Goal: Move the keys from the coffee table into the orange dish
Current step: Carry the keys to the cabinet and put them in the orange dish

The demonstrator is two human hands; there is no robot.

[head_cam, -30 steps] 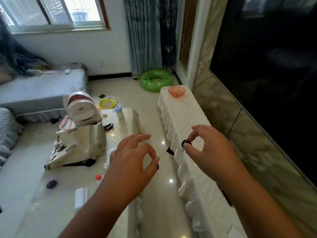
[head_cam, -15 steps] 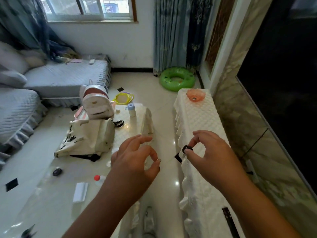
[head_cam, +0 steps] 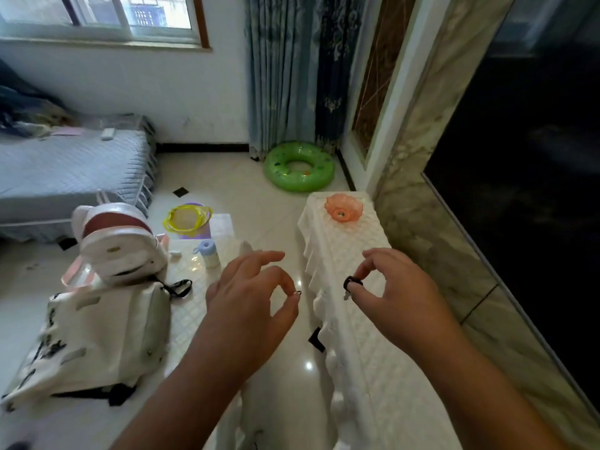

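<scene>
My right hand (head_cam: 394, 297) pinches a key with a black head (head_cam: 352, 284) between thumb and forefinger, above the near part of the white-covered cabinet (head_cam: 363, 358). My left hand (head_cam: 250, 300) pinches a small metal key ring (head_cam: 297, 293) at its fingertips, over the gap between the coffee table (head_cam: 191, 306) and the cabinet. The orange dish (head_cam: 343, 207) stands at the cabinet's far end, well beyond both hands, with a small dark thing in its middle.
On the coffee table lie a white bag (head_cam: 94, 339), a white and red backpack (head_cam: 117, 241) and a small blue-capped bottle (head_cam: 209, 253). A green swim ring (head_cam: 298, 170) and a yellow-rimmed bucket (head_cam: 188, 219) sit on the floor. A grey sofa (head_cam: 65, 170) is at left.
The view has moved forward toward the dish. Both hands keep their pinch and have shifted slightly ahead along the cabinet.
</scene>
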